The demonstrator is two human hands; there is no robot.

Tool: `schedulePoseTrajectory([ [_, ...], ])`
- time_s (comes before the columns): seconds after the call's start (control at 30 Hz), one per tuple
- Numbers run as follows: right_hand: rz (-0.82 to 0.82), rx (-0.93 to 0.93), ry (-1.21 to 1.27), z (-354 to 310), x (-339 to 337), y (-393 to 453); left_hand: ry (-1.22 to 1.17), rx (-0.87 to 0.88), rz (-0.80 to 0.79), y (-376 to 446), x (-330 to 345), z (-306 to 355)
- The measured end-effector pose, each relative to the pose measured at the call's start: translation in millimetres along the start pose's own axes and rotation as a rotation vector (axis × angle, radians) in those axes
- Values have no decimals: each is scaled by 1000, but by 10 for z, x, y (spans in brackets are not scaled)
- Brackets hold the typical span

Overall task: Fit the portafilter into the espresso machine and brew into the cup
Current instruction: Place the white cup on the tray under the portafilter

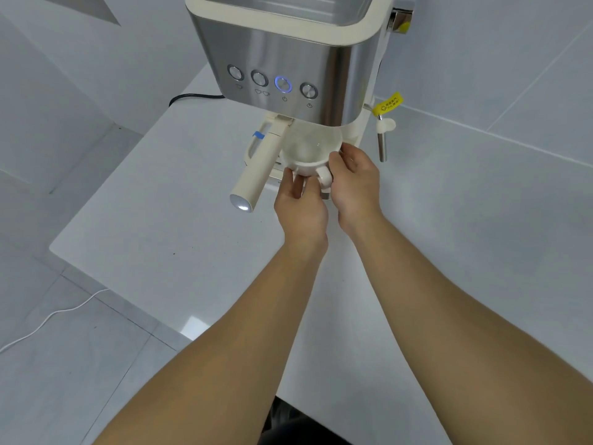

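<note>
Between our hands, head view: white cup (308, 153) sits under espresso machine (288, 56), handle toward us. Left hand (300, 200) pinches cup base; right hand (353, 178) grips its side by handle. Portafilter (256, 168) just left of left hand, apparently locked in. We judge: centre cup under spout, set flat, let go gently, then press brew button.

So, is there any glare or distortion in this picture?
Head view: glare spot on the portafilter handle end and on the table; wide-angle lens bends the machine and wall lines; cup looks slightly soft.
</note>
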State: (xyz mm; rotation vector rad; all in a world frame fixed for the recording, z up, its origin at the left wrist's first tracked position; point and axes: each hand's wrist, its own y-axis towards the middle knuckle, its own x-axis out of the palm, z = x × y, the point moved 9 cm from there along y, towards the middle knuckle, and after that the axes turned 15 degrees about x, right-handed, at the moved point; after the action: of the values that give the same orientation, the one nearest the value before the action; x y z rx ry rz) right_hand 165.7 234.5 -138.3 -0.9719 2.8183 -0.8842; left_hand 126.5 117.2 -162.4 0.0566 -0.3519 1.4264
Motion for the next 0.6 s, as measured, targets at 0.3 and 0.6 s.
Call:
schedulePoseTrajectory([
  [0.3, -36, -11, -62, -3, 50, 0, -8, 20, 1, 9, 50, 16],
  [0.6, -62, 23, -143, -26, 39, -180, -64, -35, -43, -156, 77, 146],
])
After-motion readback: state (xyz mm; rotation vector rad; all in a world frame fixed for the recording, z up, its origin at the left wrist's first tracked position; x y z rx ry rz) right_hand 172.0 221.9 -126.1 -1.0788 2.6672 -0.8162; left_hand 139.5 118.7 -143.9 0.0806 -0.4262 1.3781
